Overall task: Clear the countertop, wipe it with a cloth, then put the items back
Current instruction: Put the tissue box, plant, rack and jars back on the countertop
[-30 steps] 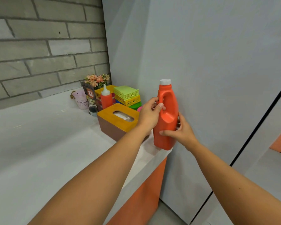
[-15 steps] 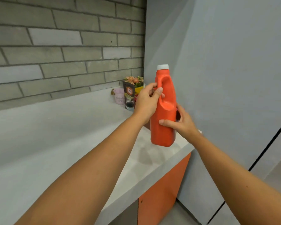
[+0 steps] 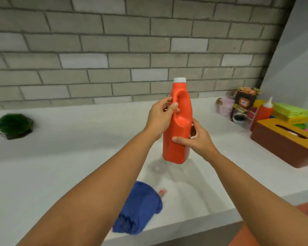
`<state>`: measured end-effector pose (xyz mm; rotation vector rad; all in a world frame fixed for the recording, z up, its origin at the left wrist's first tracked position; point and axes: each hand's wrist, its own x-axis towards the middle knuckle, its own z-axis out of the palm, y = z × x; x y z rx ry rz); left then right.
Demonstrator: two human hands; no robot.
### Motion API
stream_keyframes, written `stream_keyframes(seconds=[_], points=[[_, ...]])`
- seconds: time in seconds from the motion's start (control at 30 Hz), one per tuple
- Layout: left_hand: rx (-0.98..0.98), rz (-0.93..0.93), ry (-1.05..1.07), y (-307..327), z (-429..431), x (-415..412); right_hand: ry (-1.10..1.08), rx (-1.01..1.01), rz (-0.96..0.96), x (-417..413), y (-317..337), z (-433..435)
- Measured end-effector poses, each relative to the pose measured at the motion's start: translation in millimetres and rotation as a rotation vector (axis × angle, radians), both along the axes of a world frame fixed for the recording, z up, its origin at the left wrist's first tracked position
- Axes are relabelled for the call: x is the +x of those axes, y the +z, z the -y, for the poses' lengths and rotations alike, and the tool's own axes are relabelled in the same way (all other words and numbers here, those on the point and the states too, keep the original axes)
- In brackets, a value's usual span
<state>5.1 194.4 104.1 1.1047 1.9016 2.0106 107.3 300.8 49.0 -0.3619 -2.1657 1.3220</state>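
Between your two hands, in the head view, the orange bottle (image 3: 176, 151) is upright in the air above the table (image 3: 78, 157). Your left hand (image 3: 160, 119) grips its handle and your right hand (image 3: 196, 139) clasps the lower body. To the right of your right hand, the tissue box (image 3: 283, 144) and other small items stand crowded in the corner. Under your left forearm lies the blue cloth (image 3: 140, 208). I judge the clearing mostly done, but I cannot tell whether the wiping is finished. The forearm covers part of the cloth, the small tag (image 3: 163, 192) beside it is unreadable, and the corner items are blurred.
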Motion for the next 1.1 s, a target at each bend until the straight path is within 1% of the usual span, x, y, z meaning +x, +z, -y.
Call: stream_keyframes(seconds=[0.13, 0.27, 0.47, 0.7, 0.87, 1.0, 1.1], points=[[-0.010, -0.009, 0.098, -6.6, 57.2, -41.4, 0.095, 0.000, 0.032, -55.5, -8.1, 48.2], [-0.040, -0.021, 0.199, -20.6, 101.9, -83.8, 0.206, 0.010, 0.093, -110.5, -17.6, 78.7], [-0.047, 0.046, 0.361, -39.2, 150.8, -144.6, 0.393, 0.016, 0.164, -196.2, -30.0, 115.5], [-0.044, 0.053, 0.458, -54.9, 205.2, -196.0, 0.581, -0.002, 0.232, -274.5, -44.5, 161.5], [-0.035, 0.078, 0.480, -61.3, 230.0, -232.0, 0.631, -0.043, 0.274, -318.2, -49.9, 188.8], [-0.030, 0.089, 0.460, -63.1, 247.7, -261.5, 0.597, -0.049, 0.292, -346.2, -48.3, 211.9], [-0.041, 0.110, 0.452, -64.9, 266.3, -284.8, 0.544, -0.004, 0.311, -366.1, -49.2, 231.9]])
